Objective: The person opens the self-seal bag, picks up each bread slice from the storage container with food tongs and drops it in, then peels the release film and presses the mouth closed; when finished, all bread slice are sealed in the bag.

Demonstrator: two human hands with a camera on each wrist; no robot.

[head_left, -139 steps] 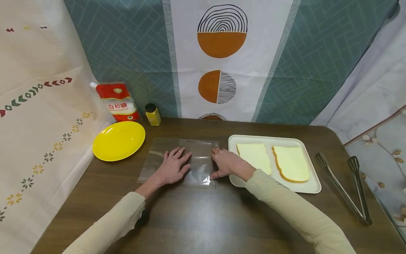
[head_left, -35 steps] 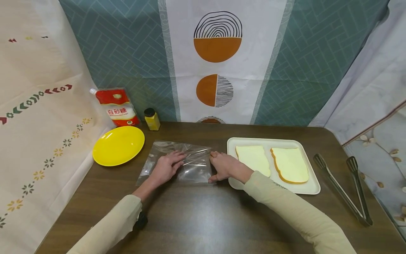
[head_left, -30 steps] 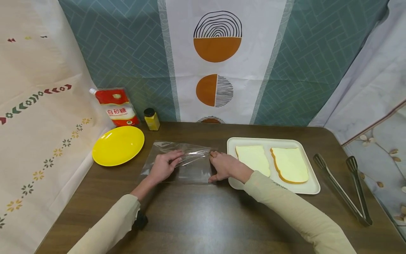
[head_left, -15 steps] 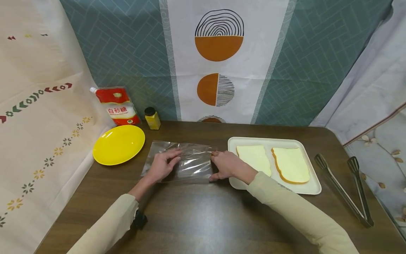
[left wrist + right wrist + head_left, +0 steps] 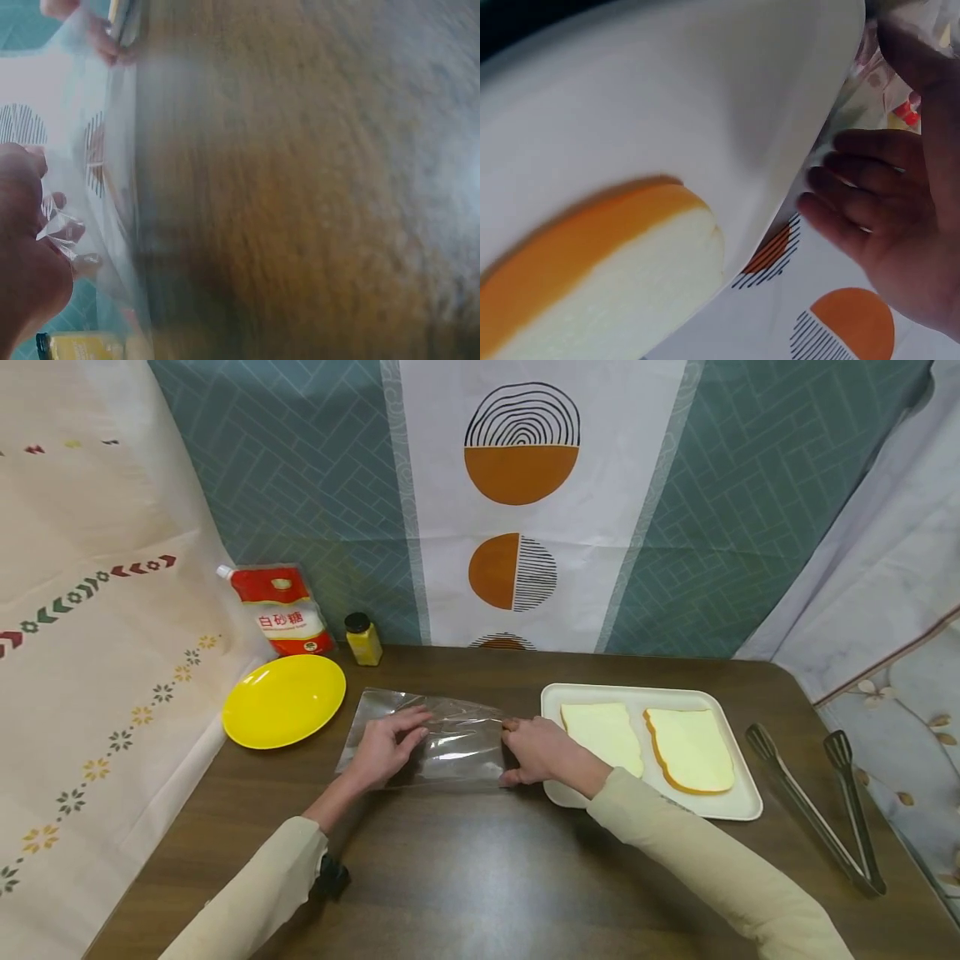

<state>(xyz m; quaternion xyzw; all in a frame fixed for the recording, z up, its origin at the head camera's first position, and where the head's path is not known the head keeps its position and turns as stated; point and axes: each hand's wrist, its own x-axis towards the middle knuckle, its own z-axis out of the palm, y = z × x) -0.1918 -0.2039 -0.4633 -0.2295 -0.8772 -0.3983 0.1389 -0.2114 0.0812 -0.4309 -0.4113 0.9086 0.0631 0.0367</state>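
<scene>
A clear plastic bag (image 5: 457,758) lies on the wooden table, its upper film raised and creased. My left hand (image 5: 384,748) pinches that film on the bag's left half; in the left wrist view, crinkled film (image 5: 69,229) bunches between thumb and fingers. At the bag's right edge is my right hand (image 5: 542,750), thumb at the near corner and fingertips by the far one, holding the edge down. The right wrist view shows this hand (image 5: 889,199) with fingers loosely extended and thumb well apart, beside the white tray (image 5: 780,90).
Two bread slices (image 5: 602,735) lie on the tray (image 5: 600,692), right of the bag. Metal tongs (image 5: 817,818) rest spread farther right. At the back left are a yellow plate (image 5: 283,702), a red-and-white sugar pouch (image 5: 281,610) and a yellow jar with black lid (image 5: 363,642).
My left hand lay flat with spread fingers at first; now its fingers are drawn together on the film, slightly farther left. The film has lifted and wrinkled. My right hand stays at the bag's edge.
</scene>
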